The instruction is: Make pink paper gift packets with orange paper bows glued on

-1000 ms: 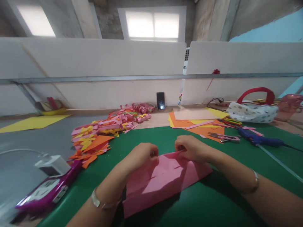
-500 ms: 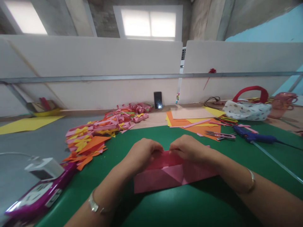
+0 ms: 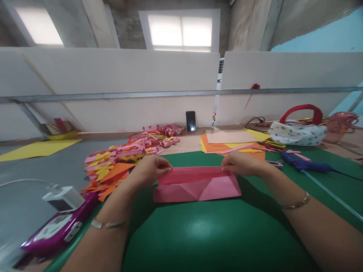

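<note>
A folded pink paper sheet [image 3: 197,185] lies as a long flat strip on the green cutting mat [image 3: 215,238]. My left hand [image 3: 150,169] pinches its upper left corner. My right hand [image 3: 241,163] pinches its upper right corner. Both hands rest on the far edge of the strip, wide apart, fingers closed on the paper. A bracelet shows on each wrist.
A heap of cut pink, orange and yellow paper pieces [image 3: 127,155] lies to the left. Orange and yellow sheets [image 3: 229,145], scissors [image 3: 272,163], a blue glue gun [image 3: 304,165] and a patterned bag [image 3: 297,132] lie at right. A magenta device [image 3: 56,230] sits at near left; a phone [image 3: 191,121] leans on the partition.
The pink sheet has been folded down into a narrower, flatter strip. My hands have slid apart from its middle to its two upper corners.
</note>
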`<state>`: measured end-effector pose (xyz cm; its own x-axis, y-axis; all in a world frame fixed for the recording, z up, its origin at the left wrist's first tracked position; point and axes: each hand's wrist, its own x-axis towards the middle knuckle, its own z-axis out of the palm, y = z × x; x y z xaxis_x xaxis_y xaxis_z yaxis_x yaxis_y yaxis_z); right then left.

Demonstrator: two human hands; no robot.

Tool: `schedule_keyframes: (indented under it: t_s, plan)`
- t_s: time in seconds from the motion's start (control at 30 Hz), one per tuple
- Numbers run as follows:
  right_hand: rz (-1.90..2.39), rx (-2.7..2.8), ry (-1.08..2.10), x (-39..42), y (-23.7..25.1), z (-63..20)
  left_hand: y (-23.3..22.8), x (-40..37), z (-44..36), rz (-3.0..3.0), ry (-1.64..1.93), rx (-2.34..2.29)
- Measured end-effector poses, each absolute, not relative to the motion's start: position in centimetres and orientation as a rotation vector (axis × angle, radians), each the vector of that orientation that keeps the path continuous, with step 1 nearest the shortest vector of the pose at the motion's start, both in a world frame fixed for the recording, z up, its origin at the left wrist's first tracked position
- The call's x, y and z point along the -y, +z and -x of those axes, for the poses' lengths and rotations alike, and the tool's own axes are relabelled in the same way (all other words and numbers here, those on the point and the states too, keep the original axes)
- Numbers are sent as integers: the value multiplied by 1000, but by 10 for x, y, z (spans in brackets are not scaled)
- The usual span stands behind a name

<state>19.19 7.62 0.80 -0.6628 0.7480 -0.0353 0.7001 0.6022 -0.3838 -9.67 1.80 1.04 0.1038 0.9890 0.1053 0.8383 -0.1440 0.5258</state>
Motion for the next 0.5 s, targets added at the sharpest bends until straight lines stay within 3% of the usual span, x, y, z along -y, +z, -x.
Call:
schedule_keyframes:
  t_s: [0.3,0.5]
  plan:
    - [1254,2255,965,-87,5,-203,20,-20,113,-1431,1321,-2056]
    - [1140,1993,1075,-90,-2,-188,13,-24,90,-1009,1466,-1672]
